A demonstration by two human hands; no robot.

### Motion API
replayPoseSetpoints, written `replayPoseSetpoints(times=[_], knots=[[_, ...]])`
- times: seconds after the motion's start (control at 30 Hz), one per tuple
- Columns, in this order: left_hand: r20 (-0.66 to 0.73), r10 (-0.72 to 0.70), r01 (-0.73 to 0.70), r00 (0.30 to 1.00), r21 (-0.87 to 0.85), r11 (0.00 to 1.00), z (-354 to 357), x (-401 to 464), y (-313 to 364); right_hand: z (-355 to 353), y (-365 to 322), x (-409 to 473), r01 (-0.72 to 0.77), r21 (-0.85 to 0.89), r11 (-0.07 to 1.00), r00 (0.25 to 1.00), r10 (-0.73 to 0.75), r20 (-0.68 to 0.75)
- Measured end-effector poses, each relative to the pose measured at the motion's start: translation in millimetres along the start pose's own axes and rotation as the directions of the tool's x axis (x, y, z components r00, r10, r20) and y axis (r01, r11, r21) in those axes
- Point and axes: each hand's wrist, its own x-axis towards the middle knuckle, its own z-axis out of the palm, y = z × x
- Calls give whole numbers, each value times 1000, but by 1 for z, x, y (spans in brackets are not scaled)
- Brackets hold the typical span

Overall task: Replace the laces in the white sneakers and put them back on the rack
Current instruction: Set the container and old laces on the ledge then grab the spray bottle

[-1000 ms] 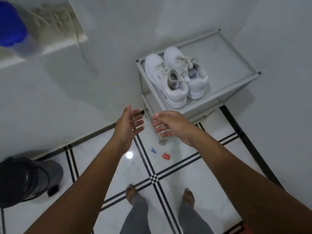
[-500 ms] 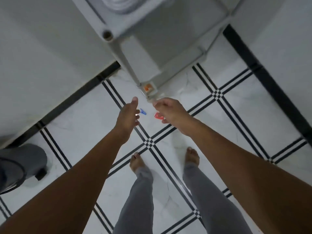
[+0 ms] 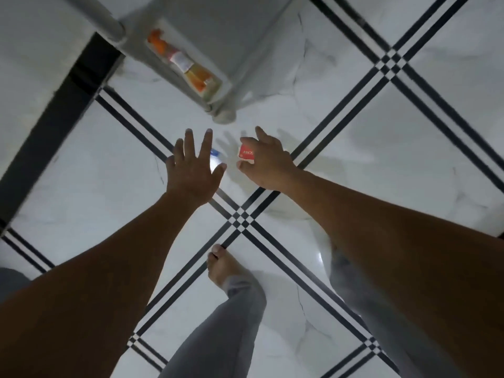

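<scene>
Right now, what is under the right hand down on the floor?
A small red packet shows beneath the right hand, between thumb and fingers, over the tiled floor. The hand covers its right part, so whether it is gripped or anything else lies there cannot be seen.

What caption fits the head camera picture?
Right hand reaches a red packet on the floor; left hand spread beside it.
</scene>
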Motion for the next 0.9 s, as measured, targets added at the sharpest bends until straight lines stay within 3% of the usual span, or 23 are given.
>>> replayPoseSetpoints(times=[0.1, 0.2, 0.27, 0.37, 0.47, 0.5, 0.53, 0.57, 0.6, 0.63, 0.7, 0.73, 0.8, 0.9], knots=[[-13, -1, 2, 1000, 75, 997, 40, 26, -2, 27, 22, 27, 103, -294, 950, 994, -112, -14], [30, -49, 47, 998, 76, 996, 78, 57, -3, 55, 43, 55, 154, -415, 897, 984, -179, -23], [79, -98, 102, 992, -38, 994, 98, 78, -1, 73, 55, 74, 157, -464, 872, 980, -194, -33], [78, -200, 213, 977, -232, 949, 108, 85, 9, 89, 67, 85, 188, -490, 851, 964, -256, -73], [-24, -268, 241, 963, -362, 900, 119, 77, 26, 104, 80, 90, 225, -294, 929, 951, -275, -143], [1, -333, 290, 943, -497, 818, 120, 75, 31, 105, 81, 89, 200, -180, 963, 959, -230, -164], [104, -427, 373, 898, -693, 617, 116, 73, 39, 105, 79, 86, 166, -64, 984, 968, -175, -181], [304, -459, 456, 835, -849, 267, 108, 73, 46, 103, 74, 83, 150, 44, 988, 971, -139, -197], [524, -357, 534, 773, -842, -81, 97, 72, 53, 98, 66, 78, 157, 142, 977, 971, -127, -202], [642, -176, 594, 746, -761, -260, 86, 70, 58, 92, 57, 74, 180, 215, 960, 971, -138, -196], [659, 24, 633, 752, -711, -306, 67, 63, 63, 77, 37, 64, 207, 288, 935, 973, -166, -162], [645, 20, 616, 764, -720, -320, 61, 60, 60, 69, 27, 58, 201, 313, 928, 976, -164, -140], [651, -69, 587, 756, -720, -371, 44, 57, 51, 52, 7, 48, 158, 395, 905, 986, -126, -105], [689, -357, 537, 631, -720, -440, 14, 59, 27, 21, -25, 47, 133, 516, 846, 984, -53, -167]])
